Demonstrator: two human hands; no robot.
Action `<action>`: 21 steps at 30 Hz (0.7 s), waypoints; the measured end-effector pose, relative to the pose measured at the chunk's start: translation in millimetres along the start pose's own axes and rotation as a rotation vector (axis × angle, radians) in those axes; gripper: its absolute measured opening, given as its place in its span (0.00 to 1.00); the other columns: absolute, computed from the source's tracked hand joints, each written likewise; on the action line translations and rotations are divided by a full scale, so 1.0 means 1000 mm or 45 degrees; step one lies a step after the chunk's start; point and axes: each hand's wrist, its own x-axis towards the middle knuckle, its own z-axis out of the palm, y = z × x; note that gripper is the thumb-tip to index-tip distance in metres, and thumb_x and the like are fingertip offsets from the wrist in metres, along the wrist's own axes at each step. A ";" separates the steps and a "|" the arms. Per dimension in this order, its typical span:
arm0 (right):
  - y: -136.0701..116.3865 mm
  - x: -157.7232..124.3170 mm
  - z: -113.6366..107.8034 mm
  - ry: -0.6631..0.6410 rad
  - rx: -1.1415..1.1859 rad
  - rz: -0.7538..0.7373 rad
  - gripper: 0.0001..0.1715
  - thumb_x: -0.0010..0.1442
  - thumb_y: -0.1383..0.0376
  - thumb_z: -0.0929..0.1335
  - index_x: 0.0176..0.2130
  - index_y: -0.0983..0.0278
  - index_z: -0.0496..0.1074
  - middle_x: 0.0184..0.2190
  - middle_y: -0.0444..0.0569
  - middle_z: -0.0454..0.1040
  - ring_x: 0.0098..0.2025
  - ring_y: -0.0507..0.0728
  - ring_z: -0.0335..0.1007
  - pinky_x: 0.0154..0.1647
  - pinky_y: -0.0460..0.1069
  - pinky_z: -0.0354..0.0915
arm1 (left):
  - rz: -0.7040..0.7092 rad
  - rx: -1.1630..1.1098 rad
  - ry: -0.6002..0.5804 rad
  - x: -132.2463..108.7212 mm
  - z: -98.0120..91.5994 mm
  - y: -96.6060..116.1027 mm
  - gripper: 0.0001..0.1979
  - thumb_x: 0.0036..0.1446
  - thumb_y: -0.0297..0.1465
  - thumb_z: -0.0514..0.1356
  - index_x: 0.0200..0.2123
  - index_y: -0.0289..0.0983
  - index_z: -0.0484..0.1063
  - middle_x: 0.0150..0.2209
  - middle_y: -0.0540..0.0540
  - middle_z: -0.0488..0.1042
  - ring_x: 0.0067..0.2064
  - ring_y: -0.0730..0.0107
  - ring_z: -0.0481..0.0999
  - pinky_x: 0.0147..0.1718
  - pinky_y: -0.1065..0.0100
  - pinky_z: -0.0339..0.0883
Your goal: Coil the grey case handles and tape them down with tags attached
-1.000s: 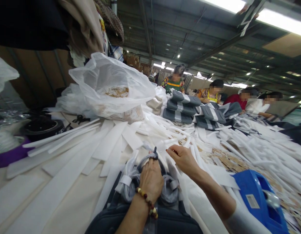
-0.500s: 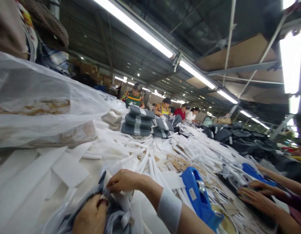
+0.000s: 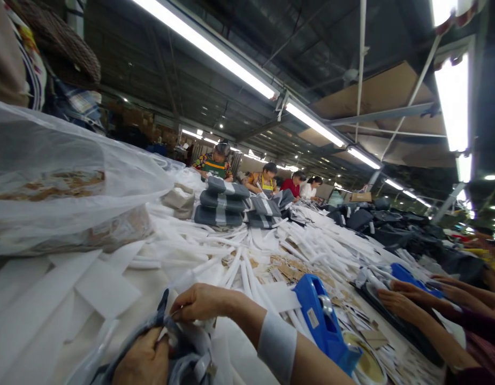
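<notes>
At the bottom of the view lies a bunched grey-blue garment point(image 3: 187, 370); its exact kind is hidden in the folds. My left hand point(image 3: 142, 357) is closed on it, with the fingertips tucked into the cloth. Across from it, my right hand point(image 3: 199, 302) pinches the garment's upper edge between thumb and fingers, beside a dark upright flap. A pale band point(image 3: 276, 345) wraps my right forearm. White paper or plastic strips lie under and around the garment.
A blue tape dispenser point(image 3: 325, 326) stands right of my forearm. Further right, a co-worker's hands point(image 3: 405, 305) rest on a dark garment. Folded grey garments point(image 3: 221, 200) are stacked ahead among white strips point(image 3: 247, 267). A translucent plastic bag point(image 3: 122, 176) bulges at left.
The view has swung slightly to the right. My hands keep hold of the garment with little shift. At right, the co-worker's hands have moved over the dark garment.
</notes>
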 end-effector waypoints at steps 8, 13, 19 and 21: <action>0.009 0.002 0.005 -0.029 -0.010 -0.011 0.13 0.57 0.69 0.63 0.42 0.68 0.71 0.25 0.38 0.64 0.26 0.46 0.59 0.26 0.38 0.59 | -0.125 -0.231 -0.084 0.000 0.001 -0.002 0.14 0.47 0.38 0.51 0.23 0.41 0.74 0.22 0.47 0.77 0.29 0.57 0.76 0.30 0.65 0.65; -0.004 -0.007 0.001 0.062 -0.293 -0.038 0.13 0.57 0.68 0.64 0.42 0.66 0.73 0.29 0.41 0.71 0.32 0.48 0.66 0.32 0.40 0.61 | -0.174 -0.159 -0.054 -0.003 -0.001 0.004 0.15 0.47 0.40 0.50 0.25 0.41 0.73 0.20 0.46 0.76 0.28 0.56 0.75 0.28 0.64 0.63; -0.023 -0.023 0.010 0.256 -0.768 -0.017 0.12 0.54 0.68 0.62 0.36 0.65 0.74 0.34 0.54 0.77 0.37 0.62 0.72 0.36 0.52 0.62 | -0.098 -0.059 -0.110 -0.002 -0.005 0.003 0.11 0.46 0.34 0.50 0.25 0.42 0.71 0.26 0.47 0.77 0.32 0.58 0.76 0.32 0.65 0.63; -0.025 -0.028 0.014 0.269 -0.889 -0.040 0.11 0.52 0.69 0.63 0.35 0.66 0.73 0.33 0.56 0.78 0.36 0.62 0.73 0.38 0.53 0.61 | -0.109 -0.123 -0.105 -0.001 -0.006 0.001 0.10 0.44 0.34 0.51 0.23 0.42 0.70 0.24 0.49 0.76 0.31 0.59 0.75 0.31 0.66 0.63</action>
